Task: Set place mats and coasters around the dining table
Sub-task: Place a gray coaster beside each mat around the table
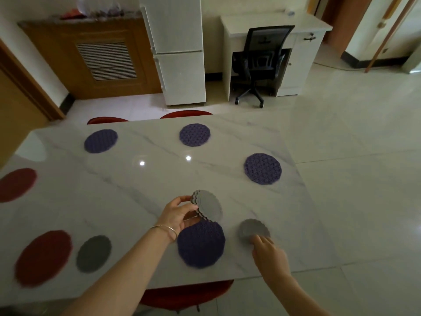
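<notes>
My left hand [177, 213] grips a stack of grey scalloped coasters [208, 205] above the marble dining table [141, 192]. Just below it lies a purple place mat [201, 244]. To that mat's right, a single grey coaster [252, 229] lies flat, with the fingertips of my right hand [268, 252] on its near edge. Another grey coaster [93, 253] sits beside a red place mat [43, 257] at the near left. More purple mats lie at the right edge [262, 168], the far middle [194, 134] and the far left [101, 140]. A second red mat [17, 184] lies at the left.
Red chairs stand at the table's far side [185, 114], [107, 120] and one under the near edge [182, 295]. Beyond are a white fridge [180, 65], a white desk [303, 42] with a black office chair [259, 62], and a wooden cabinet [91, 60]. Tiled floor lies to the right.
</notes>
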{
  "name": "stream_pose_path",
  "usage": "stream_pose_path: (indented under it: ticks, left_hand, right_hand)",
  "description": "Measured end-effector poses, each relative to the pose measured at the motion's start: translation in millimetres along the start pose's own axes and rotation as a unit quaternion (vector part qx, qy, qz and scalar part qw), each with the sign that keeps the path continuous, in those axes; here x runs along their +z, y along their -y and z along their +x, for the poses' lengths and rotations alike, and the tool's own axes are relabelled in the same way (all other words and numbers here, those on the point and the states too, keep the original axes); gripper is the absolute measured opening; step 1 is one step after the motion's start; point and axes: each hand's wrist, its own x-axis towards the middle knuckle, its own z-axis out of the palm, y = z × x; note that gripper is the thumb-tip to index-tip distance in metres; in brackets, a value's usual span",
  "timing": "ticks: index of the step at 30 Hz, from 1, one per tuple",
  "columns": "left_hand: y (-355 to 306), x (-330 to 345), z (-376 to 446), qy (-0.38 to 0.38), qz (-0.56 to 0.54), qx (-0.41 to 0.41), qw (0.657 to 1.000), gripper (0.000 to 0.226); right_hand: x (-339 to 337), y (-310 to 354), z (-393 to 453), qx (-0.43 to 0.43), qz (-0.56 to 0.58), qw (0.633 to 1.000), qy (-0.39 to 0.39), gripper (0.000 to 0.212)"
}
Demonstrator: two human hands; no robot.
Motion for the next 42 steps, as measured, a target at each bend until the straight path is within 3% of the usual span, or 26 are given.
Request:
stream_pose_path:
  ticks: [11, 15, 19, 23, 28, 33, 37, 42]
  left_hand:
    - [9.9, 20.6, -9.8, 0.015, 0.003, -0.009, 1.000, 0.019]
    - [6.4, 40.4, -8.4, 0.027, 0.005, -0.011, 1.000, 0.020]
    - [-10.2, 74.2, -1.5, 0.064, 0.013, -0.005, 0.998, 0.020]
    - [-23.0, 116.4, 9.8, 0.092, 0.020, 0.011, 0.996, 0.021]
    - [-32.2, 176.7, 34.2, 0.078, 0.018, 0.018, 0.997, 0.021]
    - [-40.0, 250.1, 68.0, 0.033, -0.001, 0.045, 0.998, 0.025]
    - [-33.6, 314.0, 81.0, -0.019, -0.039, 0.062, 0.997, 0.019]
    - [-29.0, 373.4, 92.8, -0.067, -0.059, 0.069, 0.994, 0.019]
  right_hand:
    - [7.8, -7.1, -2.5, 0.019, 0.001, 0.998, 0.056, 0.017]
    - [-30.6, -7.5, 15.2, 0.071, 0.108, 0.990, -0.053, 0.020]
    - [-84.9, 5.5, 46.9, 0.010, 0.171, 0.979, -0.114, 0.022]
    - [-126.8, 13.0, 83.7, -0.032, 0.172, 0.983, -0.058, 0.038]
    - [-154.9, -24.1, 126.9, -0.032, 0.231, 0.972, -0.019, 0.035]
    - [-195.5, -85.9, 185.7, -0.111, 0.235, 0.966, 0.015, 0.015]
    - [-232.9, -138.7, 219.6, -0.176, 0.220, 0.959, 0.033, 0.016]
    - [-262.4, -185.1, 252.8, -0.179, 0.225, 0.956, 0.055, 0.017]
